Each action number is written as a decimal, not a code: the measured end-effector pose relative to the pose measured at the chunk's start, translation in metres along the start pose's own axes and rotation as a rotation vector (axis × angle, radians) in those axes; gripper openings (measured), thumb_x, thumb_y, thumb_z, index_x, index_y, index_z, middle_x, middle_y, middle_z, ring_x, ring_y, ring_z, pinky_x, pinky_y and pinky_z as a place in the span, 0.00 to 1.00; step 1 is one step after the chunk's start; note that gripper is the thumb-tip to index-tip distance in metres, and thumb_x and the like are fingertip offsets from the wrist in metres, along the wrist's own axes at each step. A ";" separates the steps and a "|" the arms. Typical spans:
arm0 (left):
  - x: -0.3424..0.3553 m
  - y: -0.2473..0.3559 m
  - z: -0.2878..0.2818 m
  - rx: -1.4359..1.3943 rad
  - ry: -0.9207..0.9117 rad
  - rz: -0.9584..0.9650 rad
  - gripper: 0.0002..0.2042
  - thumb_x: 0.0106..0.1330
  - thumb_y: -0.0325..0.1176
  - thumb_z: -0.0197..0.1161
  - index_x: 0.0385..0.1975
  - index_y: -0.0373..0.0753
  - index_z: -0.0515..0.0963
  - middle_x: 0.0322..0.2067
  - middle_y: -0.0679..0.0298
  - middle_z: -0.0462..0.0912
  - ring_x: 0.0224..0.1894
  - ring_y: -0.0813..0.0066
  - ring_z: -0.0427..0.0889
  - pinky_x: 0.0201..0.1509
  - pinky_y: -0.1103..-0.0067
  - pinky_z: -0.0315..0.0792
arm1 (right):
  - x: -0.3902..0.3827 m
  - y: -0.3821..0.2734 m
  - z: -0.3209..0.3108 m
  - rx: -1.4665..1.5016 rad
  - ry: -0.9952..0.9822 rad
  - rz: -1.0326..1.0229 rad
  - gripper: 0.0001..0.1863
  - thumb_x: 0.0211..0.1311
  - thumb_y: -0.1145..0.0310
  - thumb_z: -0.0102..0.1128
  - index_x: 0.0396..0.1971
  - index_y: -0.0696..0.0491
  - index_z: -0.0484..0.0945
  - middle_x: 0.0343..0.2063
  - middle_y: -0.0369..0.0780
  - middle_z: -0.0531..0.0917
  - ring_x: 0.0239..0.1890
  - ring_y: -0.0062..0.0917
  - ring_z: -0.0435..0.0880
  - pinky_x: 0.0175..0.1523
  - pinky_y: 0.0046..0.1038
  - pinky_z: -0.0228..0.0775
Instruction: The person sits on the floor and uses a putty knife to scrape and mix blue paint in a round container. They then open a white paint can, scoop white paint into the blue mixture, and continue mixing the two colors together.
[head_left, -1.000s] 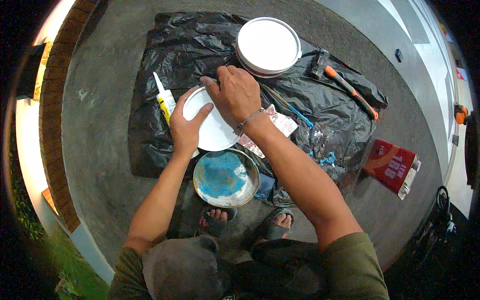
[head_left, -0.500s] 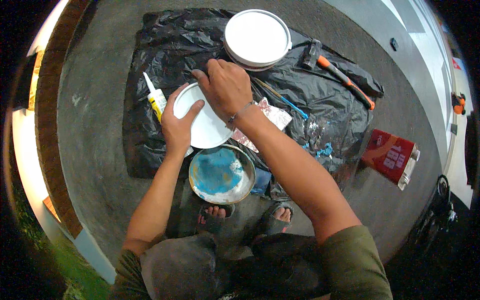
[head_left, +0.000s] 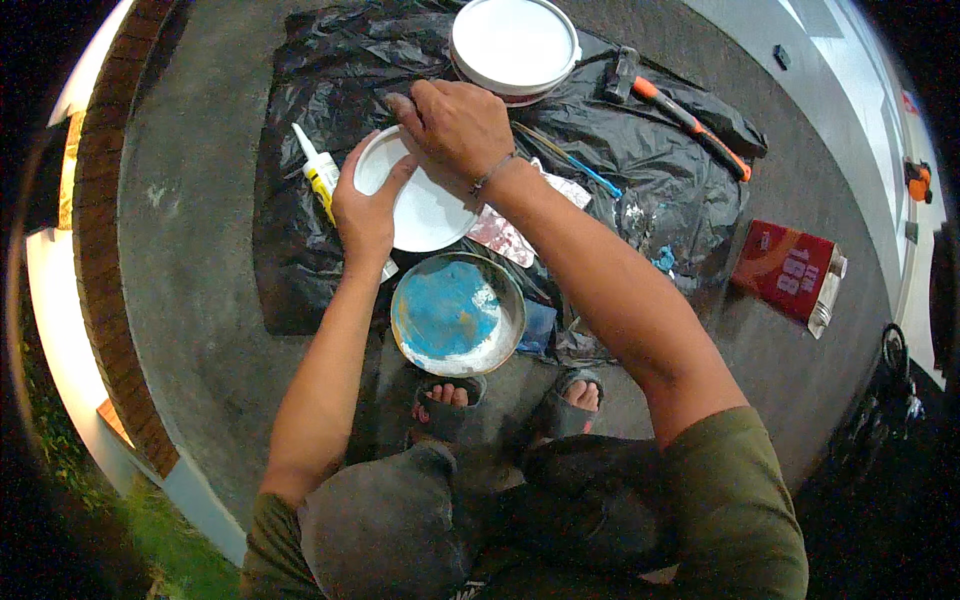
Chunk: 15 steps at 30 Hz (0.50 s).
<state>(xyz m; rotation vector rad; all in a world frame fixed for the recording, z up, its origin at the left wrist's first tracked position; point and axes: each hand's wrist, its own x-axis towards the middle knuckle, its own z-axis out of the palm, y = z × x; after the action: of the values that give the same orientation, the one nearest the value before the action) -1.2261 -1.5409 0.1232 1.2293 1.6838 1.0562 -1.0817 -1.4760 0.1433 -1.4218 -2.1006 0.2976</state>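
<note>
My left hand (head_left: 370, 200) is wrapped round the edge of a white round tub or lid (head_left: 430, 210), thumb over it. My right hand (head_left: 455, 130) has curled fingers at its upper rim; what the fingertips grip is hidden. Just left lies a caulk tube (head_left: 321, 180) with a white nozzle. Below the white piece is a round can or tray (head_left: 450, 310) stained blue and white. A lidded white bucket (head_left: 510, 40) stands behind my right hand. Reddish-smeared white scraps (head_left: 505, 235) and a thin brush (head_left: 590, 170) lie to the right.
Black plastic sheeting (head_left: 310, 70) covers the ground under these things. A hammer (head_left: 690, 125) with orange-black handle lies at upper right, a red metal can (head_left: 780, 270) on its side at right. My sandalled feet are below. A dark cable coil (head_left: 893, 350) lies at far right.
The whole scene sits higher in the picture as the camera shifted. Both my hands keep about the same hold on the white piece, with little visible movement.
</note>
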 end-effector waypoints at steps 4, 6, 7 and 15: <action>-0.003 0.002 -0.003 -0.060 0.059 0.125 0.23 0.59 0.33 0.74 0.53 0.34 0.78 0.49 0.56 0.84 0.51 0.66 0.82 0.58 0.73 0.73 | 0.001 -0.004 0.002 -0.005 0.139 -0.104 0.19 0.66 0.51 0.57 0.22 0.50 0.76 0.21 0.40 0.82 0.28 0.35 0.84 0.33 0.37 0.77; -0.005 -0.003 -0.006 -0.022 0.090 0.230 0.22 0.59 0.32 0.73 0.53 0.34 0.78 0.50 0.56 0.84 0.52 0.64 0.82 0.59 0.72 0.72 | -0.001 -0.005 0.001 0.001 0.198 -0.129 0.19 0.65 0.50 0.60 0.21 0.49 0.76 0.20 0.39 0.81 0.28 0.34 0.83 0.31 0.35 0.77; 0.000 -0.006 -0.007 0.101 0.158 0.381 0.19 0.61 0.34 0.71 0.49 0.35 0.80 0.52 0.57 0.83 0.56 0.57 0.79 0.63 0.67 0.69 | 0.002 -0.004 0.000 -0.014 0.238 -0.169 0.19 0.63 0.50 0.62 0.20 0.48 0.75 0.19 0.38 0.80 0.26 0.32 0.82 0.28 0.35 0.75; -0.009 0.010 -0.020 0.224 0.244 0.712 0.21 0.72 0.48 0.56 0.54 0.40 0.78 0.56 0.59 0.80 0.64 0.56 0.72 0.69 0.63 0.60 | -0.004 -0.018 -0.037 0.055 0.255 -0.175 0.16 0.63 0.51 0.63 0.26 0.48 0.76 0.19 0.40 0.78 0.25 0.35 0.79 0.30 0.37 0.72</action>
<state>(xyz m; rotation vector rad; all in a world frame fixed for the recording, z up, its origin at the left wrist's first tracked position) -1.2398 -1.5511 0.1404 1.9984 1.5997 1.5056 -1.0733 -1.4916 0.1806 -1.1675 -1.9743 0.0975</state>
